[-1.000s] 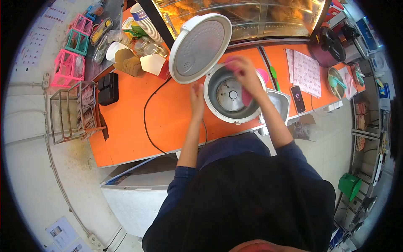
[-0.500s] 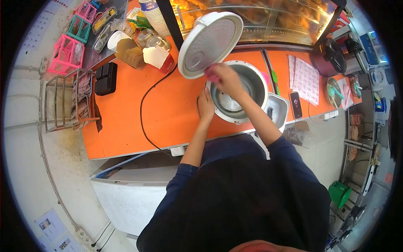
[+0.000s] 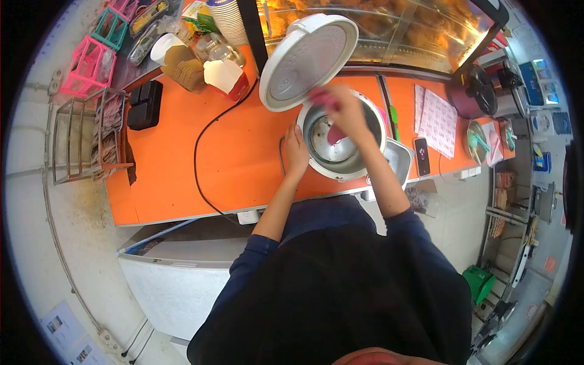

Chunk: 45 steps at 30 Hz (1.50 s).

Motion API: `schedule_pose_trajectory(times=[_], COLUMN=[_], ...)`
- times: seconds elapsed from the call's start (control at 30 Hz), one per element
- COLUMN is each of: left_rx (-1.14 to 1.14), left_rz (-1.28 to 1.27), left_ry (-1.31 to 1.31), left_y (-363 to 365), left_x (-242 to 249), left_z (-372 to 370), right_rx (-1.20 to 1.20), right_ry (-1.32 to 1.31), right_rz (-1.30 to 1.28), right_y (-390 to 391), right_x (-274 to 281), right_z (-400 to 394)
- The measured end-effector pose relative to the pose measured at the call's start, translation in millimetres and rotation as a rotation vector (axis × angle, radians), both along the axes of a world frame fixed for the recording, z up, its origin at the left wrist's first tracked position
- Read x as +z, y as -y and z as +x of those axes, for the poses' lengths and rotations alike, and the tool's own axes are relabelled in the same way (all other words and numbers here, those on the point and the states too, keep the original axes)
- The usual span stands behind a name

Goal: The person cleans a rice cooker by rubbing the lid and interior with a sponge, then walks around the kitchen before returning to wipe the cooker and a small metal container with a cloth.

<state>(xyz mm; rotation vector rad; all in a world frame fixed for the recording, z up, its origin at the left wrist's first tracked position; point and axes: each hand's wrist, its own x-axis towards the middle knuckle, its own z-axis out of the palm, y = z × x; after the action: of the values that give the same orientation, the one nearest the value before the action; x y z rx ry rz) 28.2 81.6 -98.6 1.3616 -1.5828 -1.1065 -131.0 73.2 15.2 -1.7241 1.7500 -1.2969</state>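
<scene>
An open rice cooker (image 3: pixel 344 174) stands on the orange counter, its lid (image 3: pixel 307 64) raised and tilted back. The grey inside shows dark specks at the bottom. My left hand (image 3: pixel 297 151) lies flat against the cooker's left outer side, fingers stretched out. Over the opening, my right hand (image 3: pixel 348 114) is closed on a dark pink cloth (image 3: pixel 324 97); motion blurs the fingers. Part of the cloth hangs into the cooker, and my right forearm crosses the rim.
A metal tray (image 3: pixel 398 159) touches the cooker's right side, near a phone (image 3: pixel 421 156) and printed paper sheets (image 3: pixel 438 118). Behind stands a lit glass cabinet (image 3: pixel 371 45). A black cable (image 3: pixel 196 152) crosses the counter; food boxes (image 3: pixel 226 78) stand at the back left.
My right hand has moved slightly right with the cloth, and part of the cloth now hangs inside the cooker. My left hand stays at the cooker's side. The view has shifted slightly.
</scene>
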Motion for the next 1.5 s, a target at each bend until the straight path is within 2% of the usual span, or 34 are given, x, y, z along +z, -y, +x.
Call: schedule_pose_trajectory(times=[0.03,0.07,0.1,0.2,0.23,0.3,0.43,0.5,0.53,0.57,0.63,0.7,0.73,0.77,0.83,0.87,0.93,0.97,1.03,1.1,1.17,1.2,1.23,1.3,1.33,1.37,1.43,1.5], left_rx=[-0.012,-0.026,-0.037,-0.026,-0.026,-0.016,0.04,0.116,0.115,0.122,0.117,0.079,0.066,0.057,0.032,0.0,-0.036,-0.058,-0.034,-0.015,-0.017,-0.017,-0.029,-0.035,-0.049,-0.066,-0.055,-0.024], left_rz=[0.004,-0.003,-0.011,-0.02,-0.014,-0.006,-0.003,-0.101,-0.089,-0.118,-0.134,-0.161,-0.185,-0.183,-0.265,-0.208,-0.199,-0.188,-0.239,-0.287,-0.284,-0.278,-0.268,-0.257,-0.266,-0.278,-0.271,-0.251], left_ry=[-0.003,-0.031,-0.06,0.04,0.04,0.04,0.046,0.063,0.058,0.06,0.062,0.035,0.022,0.023,0.045,0.054,0.084,0.113,0.122,0.128,0.11,0.108,0.107,0.112,0.101,0.091,0.092,0.089], left_y=[0,1,2,4,2,2,-3,-6,-7,-5,-4,5,8,13,29,33,42,46,55,56,56,55,56,59,60,60,59,58], left_x=[-1,-3,-4,-3,-2,4,14,13,12,11,9,15,20,15,3,13,21,22,8,2,3,4,5,7,6,5,5,4], left_z=[1,2,1,3,3,2,-7,-10,-11,-11,-10,-7,-7,-7,-7,-6,-5,-5,-8,-7,-8,-8,-7,-6,-5,-4,-5,-8], right_rx=[0.248,0.341,0.335,0.083,0.085,-0.1,-0.181,-0.255,-0.272,-0.269,-0.19,-0.252,-0.241,-0.249,-0.007,-0.021,0.053,0.052,-0.108,-0.265,-0.155,-0.173,-0.173,-0.356,-0.368,-0.371,-0.389,-0.251], right_ry=[-0.201,-0.476,-0.483,-0.629,-0.629,-0.738,-0.944,-0.99,-0.976,-0.981,-0.201,0.118,0.017,0.022,-0.03,-0.024,-0.626,-0.624,-0.595,-0.488,0.077,0.226,0.226,0.366,0.179,0.186,-0.493,-0.354], right_rz=[-0.104,-0.162,-0.156,-0.286,-0.28,-0.164,-0.105,0.156,0.282,0.294,0.862,0.768,0.594,0.596,0.165,0.163,-0.055,-0.057,0.101,0.299,0.598,0.629,0.636,0.31,0.076,0.079,-0.032,-0.018], right_y=[3,6,6,11,13,12,-23,-47,-55,-58,-58,-62,-62,-58,-49,-55,-65,-76,-116,-152,-161,-165,-165,-157,-145,-147,-152,-166], right_x=[-13,-38,-46,-60,-60,-56,-50,-45,-38,-26,3,30,28,21,1,-12,-38,-40,-36,-39,9,-13,-13,3,1,-7,-28,-33], right_z=[5,12,8,-7,-20,-48,-86,-95,-102,-116,-155,-172,-173,-168,-148,-142,-135,-127,-94,-56,-31,-49,-56,-62,-51,-37,-6,43])
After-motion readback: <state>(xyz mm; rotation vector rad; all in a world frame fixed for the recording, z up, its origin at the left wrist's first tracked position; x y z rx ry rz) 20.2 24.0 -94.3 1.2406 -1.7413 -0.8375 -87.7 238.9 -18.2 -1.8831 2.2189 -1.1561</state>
